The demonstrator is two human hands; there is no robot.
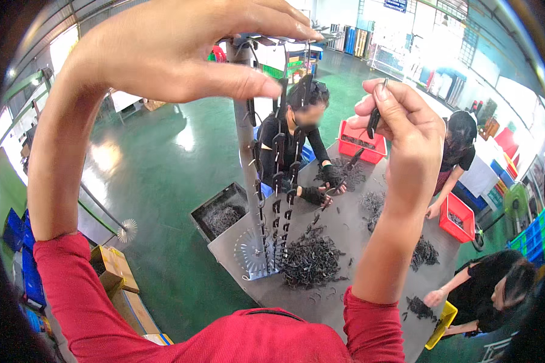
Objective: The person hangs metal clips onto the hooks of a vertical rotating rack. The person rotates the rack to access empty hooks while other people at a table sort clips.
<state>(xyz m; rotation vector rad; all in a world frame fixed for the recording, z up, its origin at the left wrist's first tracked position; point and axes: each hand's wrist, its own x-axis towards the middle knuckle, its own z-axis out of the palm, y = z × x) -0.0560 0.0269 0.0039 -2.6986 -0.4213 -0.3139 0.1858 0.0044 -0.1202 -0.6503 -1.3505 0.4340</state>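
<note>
Piece (373,123): small, slender, black, silver-tipped | right grip (407,124): pinching it | left grip (160,53): unclasped, spread wide

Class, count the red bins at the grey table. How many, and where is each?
2. One red bin is at the table's far side, left of the right hand's wrist; the other is at the right edge, beside a co-worker's hand. Others may be hidden.
</note>
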